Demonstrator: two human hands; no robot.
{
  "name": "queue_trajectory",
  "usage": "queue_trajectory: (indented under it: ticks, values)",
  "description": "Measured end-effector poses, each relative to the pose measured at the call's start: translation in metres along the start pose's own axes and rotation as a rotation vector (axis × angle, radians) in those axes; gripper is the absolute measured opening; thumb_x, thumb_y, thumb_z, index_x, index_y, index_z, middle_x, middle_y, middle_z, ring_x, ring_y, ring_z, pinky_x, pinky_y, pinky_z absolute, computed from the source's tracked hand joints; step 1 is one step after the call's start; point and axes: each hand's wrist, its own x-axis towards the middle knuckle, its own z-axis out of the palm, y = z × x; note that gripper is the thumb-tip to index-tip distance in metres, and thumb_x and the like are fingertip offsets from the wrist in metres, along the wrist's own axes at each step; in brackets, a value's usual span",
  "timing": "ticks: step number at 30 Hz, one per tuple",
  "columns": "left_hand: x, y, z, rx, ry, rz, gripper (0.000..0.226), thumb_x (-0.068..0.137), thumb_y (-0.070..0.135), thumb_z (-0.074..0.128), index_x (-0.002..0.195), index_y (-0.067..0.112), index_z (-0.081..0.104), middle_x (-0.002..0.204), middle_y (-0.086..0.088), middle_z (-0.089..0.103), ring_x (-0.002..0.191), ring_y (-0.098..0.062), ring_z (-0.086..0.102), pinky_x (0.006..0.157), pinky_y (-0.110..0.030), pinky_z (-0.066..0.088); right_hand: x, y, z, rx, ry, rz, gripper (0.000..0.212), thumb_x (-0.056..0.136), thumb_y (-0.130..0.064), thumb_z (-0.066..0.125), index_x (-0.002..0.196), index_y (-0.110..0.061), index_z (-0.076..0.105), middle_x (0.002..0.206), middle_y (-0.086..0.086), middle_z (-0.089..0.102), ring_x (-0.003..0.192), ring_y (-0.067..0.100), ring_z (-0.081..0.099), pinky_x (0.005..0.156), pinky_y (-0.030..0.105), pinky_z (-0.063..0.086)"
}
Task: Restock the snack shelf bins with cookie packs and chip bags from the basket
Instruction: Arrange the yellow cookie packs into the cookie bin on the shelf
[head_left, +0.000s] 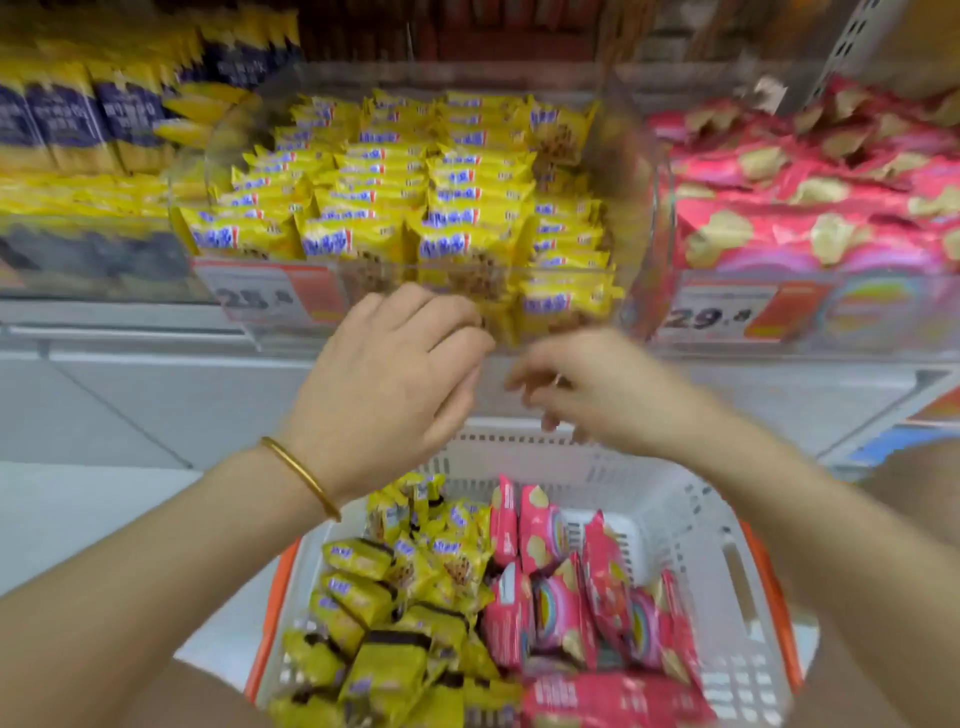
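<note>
My left hand (395, 374) curls; I cannot tell its grip. My right hand (597, 389), loosely curled, holds nothing. Below both: one white plastic basket (665, 519).

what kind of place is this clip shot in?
Most likely a supermarket or convenience-store snack aisle. Clear shelf bins hold rows of yellow cookie packs and pink chip bags, printed price tags sit on the bin fronts, and a white plastic basket of the same stock sits below.
</note>
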Motion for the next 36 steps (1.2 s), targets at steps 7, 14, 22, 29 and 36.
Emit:
queue_trajectory:
  ticks: [7, 14, 22, 29, 36]
  values:
    - [-0.053, 0.015, 0.041, -0.049, -0.477, -0.077, 0.037, 0.080, 0.029, 0.036, 0.080, 0.012, 0.069, 0.093, -0.007, 0.067, 0.081, -0.031, 0.063, 0.062, -0.041, 0.055, 0.024, 0.086, 0.164, -0.152, -0.408, 0.098, 0.035, 0.088, -0.003, 0.049, 0.120, -0.011, 0.060, 0.123, 0.009, 0.061, 0.114, 0.026, 0.056, 0.091, 0.030, 0.044]
    - [-0.062, 0.021, 0.066, -0.103, -0.603, -0.099, 0.039, 0.074, 0.032, 0.036, 0.075, 0.013, 0.070, 0.078, -0.004, 0.066, 0.072, -0.028, 0.063, 0.052, -0.040, 0.055, 0.033, 0.089, 0.258, -0.032, -0.524, 0.145, 0.034, 0.091, -0.024, 0.059, 0.115, -0.001, 0.050, 0.115, 0.017, 0.056, 0.108, 0.033, 0.055, 0.082, 0.035, 0.044]
    - [-0.039, 0.017, 0.075, -0.087, -0.682, -0.115, 0.046, 0.082, 0.034, 0.029, 0.094, 0.013, 0.068, 0.092, -0.004, 0.065, 0.090, -0.029, 0.060, 0.071, -0.041, 0.054, 0.048, 0.091, 0.259, 0.072, -0.534, 0.287, 0.045, 0.086, -0.021, 0.067, 0.057, -0.014, 0.034, 0.057, 0.000, 0.034, 0.049, 0.011, 0.032, 0.044, 0.025, 0.023]
    - [-0.026, 0.014, 0.085, -0.046, -0.845, -0.183, 0.036, 0.094, 0.033, 0.045, 0.127, 0.019, 0.049, 0.129, 0.000, 0.052, 0.122, -0.021, 0.043, 0.099, -0.038, 0.040, 0.054, 0.089, 0.162, 0.398, -0.547, 0.341, 0.014, 0.084, -0.010, 0.070, 0.082, -0.008, 0.056, 0.066, 0.000, 0.049, 0.054, 0.010, 0.050, 0.045, 0.018, 0.044]
    - [-0.003, 0.015, 0.060, -0.349, -0.738, -0.365, 0.043, 0.090, 0.032, 0.058, 0.129, 0.016, 0.049, 0.126, -0.005, 0.055, 0.115, -0.022, 0.051, 0.090, -0.028, 0.039, 0.007, 0.057, 0.066, 0.758, -0.355, 0.229, 0.015, 0.085, -0.004, 0.065, 0.094, -0.009, 0.055, 0.080, 0.004, 0.054, 0.064, 0.010, 0.057, 0.063, 0.022, 0.052]
